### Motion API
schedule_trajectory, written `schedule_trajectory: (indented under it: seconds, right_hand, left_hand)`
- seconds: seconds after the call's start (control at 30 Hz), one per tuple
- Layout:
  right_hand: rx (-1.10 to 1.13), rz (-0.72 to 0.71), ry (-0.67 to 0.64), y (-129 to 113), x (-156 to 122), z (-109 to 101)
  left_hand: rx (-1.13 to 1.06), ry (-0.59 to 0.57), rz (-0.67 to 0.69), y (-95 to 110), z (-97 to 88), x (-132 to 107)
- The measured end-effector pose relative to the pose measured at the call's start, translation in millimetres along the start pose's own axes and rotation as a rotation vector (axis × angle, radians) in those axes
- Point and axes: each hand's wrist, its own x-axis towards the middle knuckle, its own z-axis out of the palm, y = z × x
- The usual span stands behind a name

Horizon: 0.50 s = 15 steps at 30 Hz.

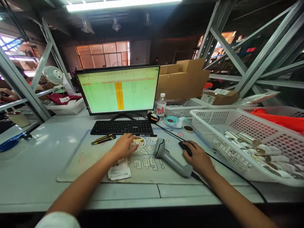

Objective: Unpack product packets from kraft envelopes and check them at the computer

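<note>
My right hand (198, 158) lies over a black computer mouse (185, 148), gripping it, with its cable running off to the right. My left hand (123, 146) rests palm down on a printed desk mat (82, 164) and holds nothing. Between the hands lies a grey handheld barcode scanner (169, 157), on its side. A small stack of printed paper slips (119, 169) sits just below my left wrist. A yellow and black utility knife (103, 139) lies on the mat left of that hand.
A black keyboard (121, 127) and a monitor (118, 90) showing a spreadsheet stand ahead. At right, a white plastic basket (209, 126) holds several labelled tubes. Behind are a water bottle (161, 106), a tape roll (171, 120), cardboard boxes (182, 79) and steel shelving (261, 63).
</note>
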Motion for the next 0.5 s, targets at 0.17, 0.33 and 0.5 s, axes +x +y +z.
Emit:
schedule_trajectory:
  seconds: [0.17, 0.33, 0.5]
  right_hand:
    - [0.0, 0.013, -0.034, -2.3, -2.9, 0.3]
    - [0.005, 0.011, -0.022, -1.8, -3.9, 2.5]
    - [0.004, -0.002, -0.008, 0.2, -4.2, 4.3]
  left_hand:
    - [0.139, -0.094, -0.069, -18.1, 40.3, 84.2]
    - [0.149, -0.104, -0.122, -16.7, 70.0, 117.9]
    - [0.156, -0.103, -0.148, -5.4, 81.3, 134.9]
